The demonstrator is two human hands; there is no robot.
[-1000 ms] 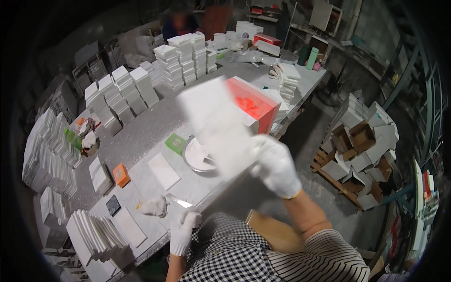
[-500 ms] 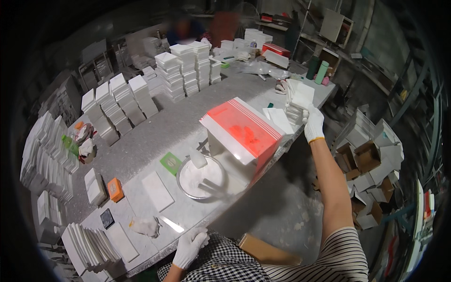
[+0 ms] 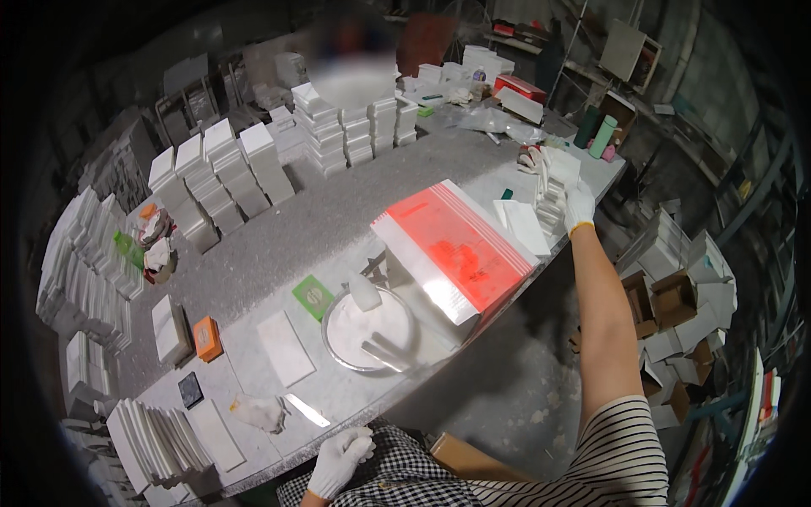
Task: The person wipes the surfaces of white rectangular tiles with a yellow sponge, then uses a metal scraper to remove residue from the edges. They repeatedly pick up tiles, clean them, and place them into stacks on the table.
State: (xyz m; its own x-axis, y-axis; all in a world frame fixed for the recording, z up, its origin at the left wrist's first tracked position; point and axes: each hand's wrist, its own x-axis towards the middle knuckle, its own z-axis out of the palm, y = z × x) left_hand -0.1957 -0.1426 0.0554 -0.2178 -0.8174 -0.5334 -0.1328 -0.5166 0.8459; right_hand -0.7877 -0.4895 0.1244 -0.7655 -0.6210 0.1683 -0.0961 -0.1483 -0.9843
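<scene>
My right hand, in a white knit glove, reaches out to a stack of white tiles at the table's right edge. Its fingers wrap the near side of the upper tiles and are partly hidden. Low in front of my checked apron rests my left hand, also gloved, its fingers curled in with nothing seen in them. On the table nearby lie a shiny flat metal blade and a crumpled white glove. A metal bowl of white powder, with flat tools in it, stands beside a red-and-white box.
Tall stacks of white tiles line the table's far side. A green box and an orange box lie nearer. Open cardboard boxes are heaped on the floor at right. A mint-green bottle stands at the right corner. Someone is across the table.
The view has shifted slightly, so the table things sit a little differently. My right hand stays at the tile stack; my left stays by the apron, fingers curled. The person across now holds something pale.
</scene>
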